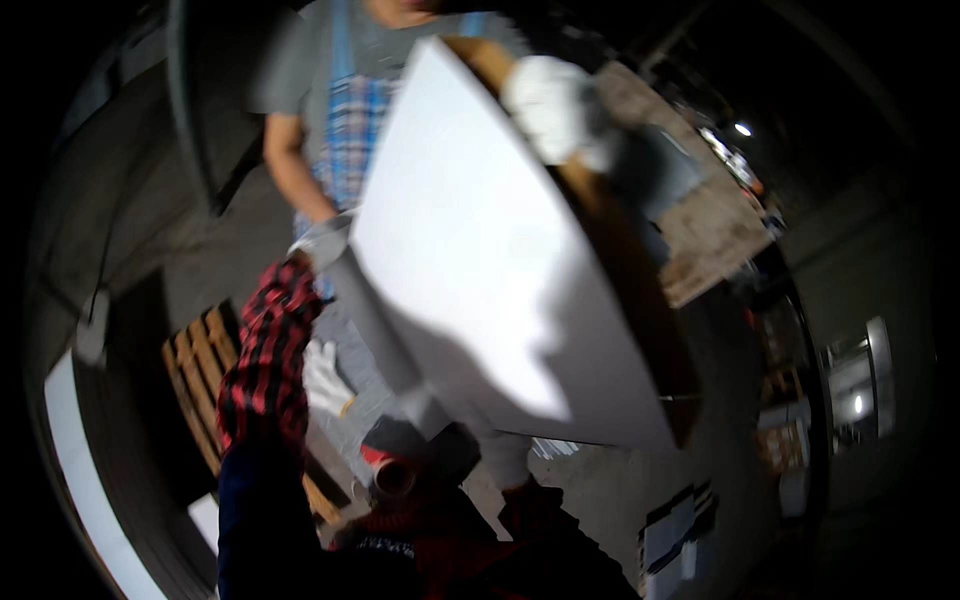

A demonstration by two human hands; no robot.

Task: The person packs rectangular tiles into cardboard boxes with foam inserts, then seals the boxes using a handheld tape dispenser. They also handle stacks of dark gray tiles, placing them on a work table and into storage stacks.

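The room is dark with a few bright lamps, above a grey concrete floor (615, 490). Across the middle is a big box (480, 230), held up off the floor, white outside and brown within; its long axis slants from upper left to lower right, its narrow corner pointing up. Facing the wearer, a co-worker (350, 110) has a white-gloved hand (550, 105) at its upper right edge. Beyond stands a brown-topped table (715, 240); at left are a stack of boards (90, 490) and a wooden pallet (200, 355). The left hand (325, 242), blurred, is at the box's left side; I cannot tell whether it grasps. The right hand (500, 458) touches the lower edge, its fingers too unclear to judge their grip. Below lie a loose glove (323, 378) and a roll (393, 477). Pale marks (385, 546) on the wearer's clothing may be lettering, too blurred to read.
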